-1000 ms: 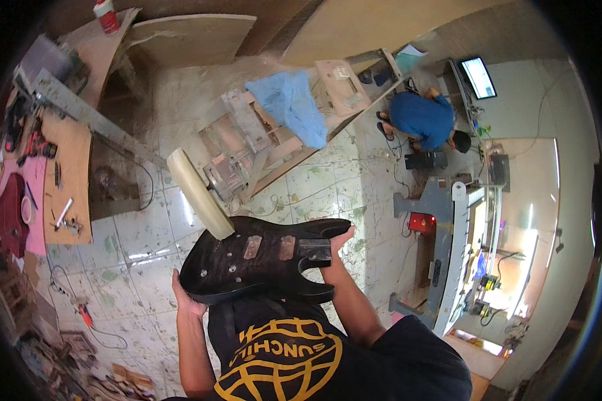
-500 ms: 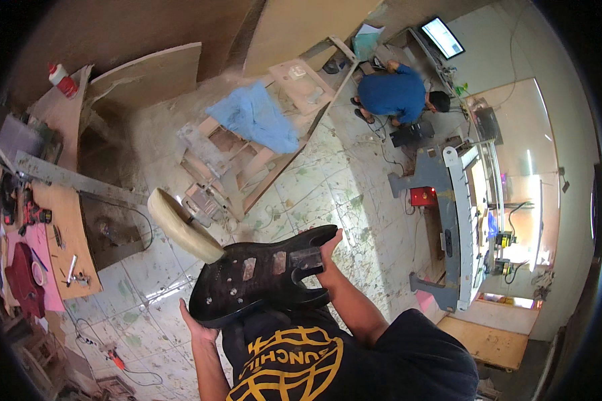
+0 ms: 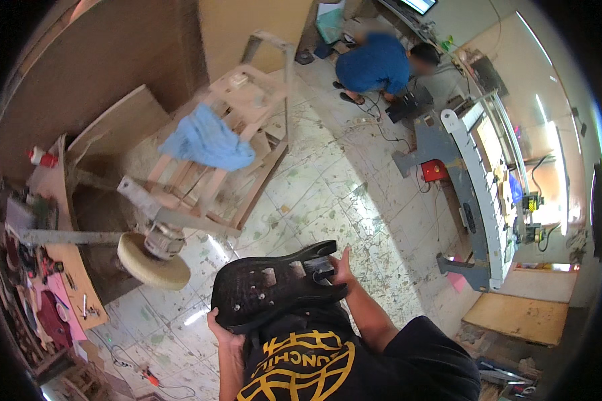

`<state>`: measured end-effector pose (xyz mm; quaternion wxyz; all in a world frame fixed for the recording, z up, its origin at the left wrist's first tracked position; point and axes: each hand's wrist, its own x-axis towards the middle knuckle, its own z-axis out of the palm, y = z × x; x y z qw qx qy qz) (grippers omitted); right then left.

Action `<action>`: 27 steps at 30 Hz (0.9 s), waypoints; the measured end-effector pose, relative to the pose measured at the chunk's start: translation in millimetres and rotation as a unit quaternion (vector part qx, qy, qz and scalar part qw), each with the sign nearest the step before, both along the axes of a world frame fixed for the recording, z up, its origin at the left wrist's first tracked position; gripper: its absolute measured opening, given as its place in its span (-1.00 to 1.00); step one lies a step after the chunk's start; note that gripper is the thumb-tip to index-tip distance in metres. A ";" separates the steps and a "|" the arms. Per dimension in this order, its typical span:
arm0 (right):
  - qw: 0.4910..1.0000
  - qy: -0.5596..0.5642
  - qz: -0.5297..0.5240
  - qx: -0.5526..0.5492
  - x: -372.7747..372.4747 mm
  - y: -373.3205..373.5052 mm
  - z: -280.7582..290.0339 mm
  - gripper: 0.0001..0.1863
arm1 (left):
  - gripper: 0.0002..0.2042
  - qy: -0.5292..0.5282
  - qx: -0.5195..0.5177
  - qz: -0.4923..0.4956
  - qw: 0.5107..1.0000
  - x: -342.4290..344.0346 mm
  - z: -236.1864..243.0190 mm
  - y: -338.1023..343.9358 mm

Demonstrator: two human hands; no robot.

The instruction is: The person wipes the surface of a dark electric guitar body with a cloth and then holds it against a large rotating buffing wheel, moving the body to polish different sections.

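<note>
Close to my chest I hold a black electric guitar body (image 3: pixel 277 284) with two pickup cutouts and several small holes. My left hand (image 3: pixel 222 327) grips its rounded lower end. On the other end, my right hand (image 3: pixel 340 269) is closed around the edge by the neck pocket and horns, with its thumb pointing up. Ahead and to the left of the guitar body is a cream buffing wheel (image 3: pixel 152 260) on a motor (image 3: pixel 164 239), a gap apart from it.
A wooden frame stand (image 3: pixel 247 200) carries a blue cloth (image 3: pixel 207 137). Left, a workbench (image 3: pixel 90 287) holds tools and a dark red guitar body (image 3: pixel 52 317). A grey machine (image 3: pixel 471 207) stands right. Beyond, a person in blue (image 3: pixel 374 63) crouches by a black box (image 3: pixel 408 105).
The guitar body has come away from the buffing wheel, leaving a gap between them. My view has shifted, and both hands stay on the guitar body.
</note>
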<state>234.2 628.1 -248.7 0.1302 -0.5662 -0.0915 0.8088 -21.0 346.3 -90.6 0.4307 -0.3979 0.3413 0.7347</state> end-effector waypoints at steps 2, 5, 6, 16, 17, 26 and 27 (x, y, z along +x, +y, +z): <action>0.982 -0.176 0.060 0.032 29.5 14.9 -26.3 -0.05 | -0.51 0.024 -0.006 -0.008 1.000 12.0 10.9 41.4; 0.964 -0.224 0.015 0.141 100.1 44.8 -54.6 -0.16 | -0.52 0.085 -0.028 -0.019 0.996 32.6 16.0 102.1; 0.955 -0.240 0.003 0.175 119.5 59.1 -56.7 -0.19 | -0.52 0.123 -0.041 -0.011 0.992 35.4 5.9 114.5; 0.975 -0.203 0.008 0.095 136.4 268.3 -0.9 -0.35 | -0.50 0.177 -0.045 0.055 0.982 41.5 -7.1 227.0; 0.975 -0.203 0.006 0.095 126.2 286.1 -8.4 -0.35 | -0.50 0.174 -0.044 0.053 0.982 39.5 -11.6 236.2; 0.820 -0.336 0.334 0.320 44.5 433.0 -64.1 -0.57 | -0.48 0.146 -0.064 0.075 0.984 32.4 -52.8 355.6; 0.819 -0.333 0.342 0.319 29.4 443.8 -61.1 -0.57 | -0.47 0.145 -0.079 0.083 0.983 26.7 -60.8 363.4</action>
